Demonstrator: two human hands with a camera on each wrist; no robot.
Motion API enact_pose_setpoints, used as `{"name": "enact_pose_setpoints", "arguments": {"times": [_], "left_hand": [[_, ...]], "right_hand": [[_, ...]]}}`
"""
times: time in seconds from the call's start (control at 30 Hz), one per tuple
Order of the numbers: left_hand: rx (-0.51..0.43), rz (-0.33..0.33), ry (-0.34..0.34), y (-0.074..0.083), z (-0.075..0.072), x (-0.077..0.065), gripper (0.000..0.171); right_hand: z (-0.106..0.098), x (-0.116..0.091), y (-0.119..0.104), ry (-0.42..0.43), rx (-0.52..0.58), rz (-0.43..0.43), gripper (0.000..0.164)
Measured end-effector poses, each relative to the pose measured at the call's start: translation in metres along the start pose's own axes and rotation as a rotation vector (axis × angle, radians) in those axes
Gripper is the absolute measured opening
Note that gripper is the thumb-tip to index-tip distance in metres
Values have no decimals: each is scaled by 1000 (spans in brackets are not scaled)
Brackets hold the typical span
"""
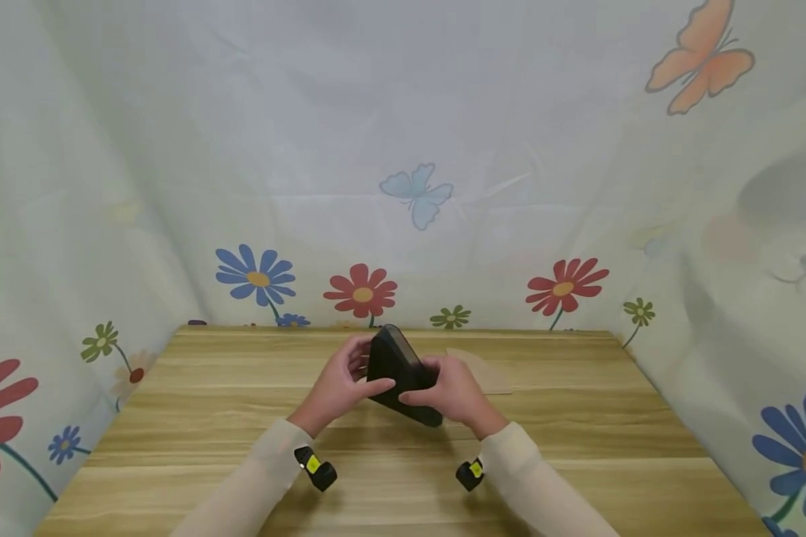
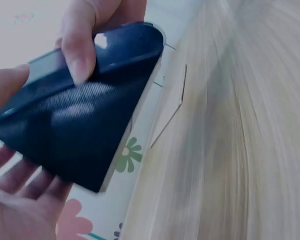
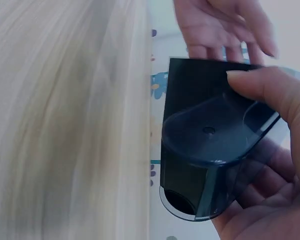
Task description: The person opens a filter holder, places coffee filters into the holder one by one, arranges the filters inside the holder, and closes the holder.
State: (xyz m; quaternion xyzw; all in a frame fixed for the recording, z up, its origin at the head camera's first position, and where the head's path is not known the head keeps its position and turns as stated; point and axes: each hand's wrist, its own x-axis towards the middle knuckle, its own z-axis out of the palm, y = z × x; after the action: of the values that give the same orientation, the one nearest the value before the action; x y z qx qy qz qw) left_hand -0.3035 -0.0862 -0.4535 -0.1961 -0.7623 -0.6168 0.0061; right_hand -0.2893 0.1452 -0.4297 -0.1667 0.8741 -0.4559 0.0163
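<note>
A black wedge-shaped holder (image 1: pixel 396 373) with a smoky see-through cover (image 3: pixel 205 132) is held tilted above the table. My right hand (image 1: pixel 453 391) grips its right side, thumb pressed on one face and fingers around the other. From the left, my left hand (image 1: pixel 342 380) holds it with the thumb in front and fingers behind; those fingers are partly hidden by the holder. One side looks finely ribbed in the left wrist view. Behind the right hand, a flat tan fan-shaped sheet (image 1: pixel 483 371), like a paper coffee filter, lies on the table.
The wood-grain table (image 1: pixel 242 418) reaches back to a pale curtain (image 1: pixel 309 134) printed with flowers and butterflies, which also hangs along both sides. Each sleeve carries a small black wrist camera (image 1: pixel 317 470) with a yellow mark.
</note>
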Motion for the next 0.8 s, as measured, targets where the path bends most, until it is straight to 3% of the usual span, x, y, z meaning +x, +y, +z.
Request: {"name": "enact_pose_setpoints", "arguments": {"times": [0.23, 0.5, 0.6, 0.8], "left_hand": [[-13, 13, -107, 4, -10, -7, 68], [-14, -79, -225, -1, -11, -13, 56], [2, -94, -237, -1, -9, -19, 49], [29, -102, -196, -1, -4, -30, 44]], "right_hand": [[-13, -6, 1, -106, 67, -16, 35], [-18, -11, 4, -194, 84, -71, 32], [-19, -12, 4, -234, 58, -116, 30], [-18, -12, 5, -281, 33, -164, 32]]}}
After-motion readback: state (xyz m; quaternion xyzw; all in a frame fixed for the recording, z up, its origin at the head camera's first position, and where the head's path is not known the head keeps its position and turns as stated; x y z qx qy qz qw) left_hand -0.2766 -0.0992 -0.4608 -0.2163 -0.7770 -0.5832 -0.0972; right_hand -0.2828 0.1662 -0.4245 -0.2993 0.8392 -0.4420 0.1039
